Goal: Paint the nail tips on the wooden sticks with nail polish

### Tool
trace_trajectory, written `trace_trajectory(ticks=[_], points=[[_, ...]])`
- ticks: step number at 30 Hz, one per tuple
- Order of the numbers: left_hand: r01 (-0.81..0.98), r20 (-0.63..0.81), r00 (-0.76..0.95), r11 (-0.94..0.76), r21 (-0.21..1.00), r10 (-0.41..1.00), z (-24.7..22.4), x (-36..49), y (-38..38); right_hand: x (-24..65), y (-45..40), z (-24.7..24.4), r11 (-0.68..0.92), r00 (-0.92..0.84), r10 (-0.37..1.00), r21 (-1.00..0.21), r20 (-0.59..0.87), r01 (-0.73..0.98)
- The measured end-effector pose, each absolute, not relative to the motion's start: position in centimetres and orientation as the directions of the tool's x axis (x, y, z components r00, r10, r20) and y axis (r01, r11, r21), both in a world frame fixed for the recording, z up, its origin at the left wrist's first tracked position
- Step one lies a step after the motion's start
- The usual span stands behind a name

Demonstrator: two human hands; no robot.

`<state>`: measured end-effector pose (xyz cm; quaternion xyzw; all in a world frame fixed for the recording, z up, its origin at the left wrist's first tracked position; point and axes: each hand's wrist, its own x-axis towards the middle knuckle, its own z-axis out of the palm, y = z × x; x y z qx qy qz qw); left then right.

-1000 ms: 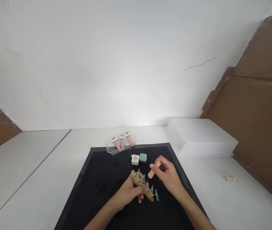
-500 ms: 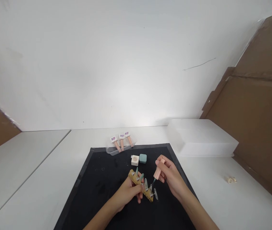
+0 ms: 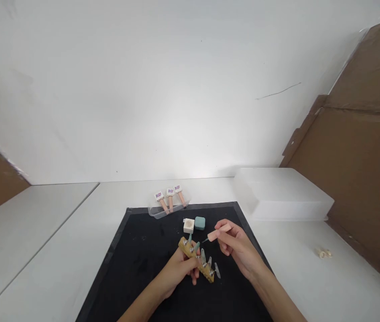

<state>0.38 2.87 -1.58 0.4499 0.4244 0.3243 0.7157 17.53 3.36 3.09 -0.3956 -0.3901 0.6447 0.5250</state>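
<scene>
Lower centre of frame: left hand [image 3: 179,271] grips a tan wooden bar fitted with a row of clipped-on nail tips [image 3: 197,259], fingers curled around its near side, thumb on top. The bar is held just above the black rectangular work mat [image 3: 136,264]. Its long axis runs diagonally — upper-left end near the centre of the mat, lower-right end toward the bottom of the frame. The nail tips stand up from the bar; the ones at the upper-left end look teal, those at the lower-right end clear or pale.

Right hand [image 3: 235,245], just right of the bar, pinches a peach-pink cylindrical brush cap with a thin bristle tip [image 3: 215,235] between thumb and fingertips. The cap lies nearly level, long axis left-right with a slight tilt, bristle end pointing left toward the upper-left nail tips. Whether the bristle touches a tip cannot be told at this size.

Behind the hands on the mat: a small white square bottle [image 3: 188,225] and a small teal square bottle [image 3: 200,222], side by side, just apart. At the mat's far edge — a clear shallow tray holding three peach-handled labelled pieces [image 3: 170,199]. Right of the mat on the white table [image 3: 42,241]: a translucent white plastic box [image 3: 282,194], and further right a small cream-coloured item [image 3: 324,254], too small to identify.
</scene>
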Motion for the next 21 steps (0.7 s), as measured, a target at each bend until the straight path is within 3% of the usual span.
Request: trace_trajectory(ticks=[12, 21], points=[[-0.059, -0.330, 0.414, 0.387, 0.920, 0.848, -1.76, 0.44, 2.62, 17.19, 3.21, 3.09, -0.098, -0.211, 0.975, -0.988, -0.071, -0.122], [-0.032, -0.325, 0.450, 0.379, 0.925, 0.832, -1.55, 0.47, 2.62, 16.58, 2.92, 2.59, 0.113, -0.255, 0.962, -0.993, 0.100, 0.037]])
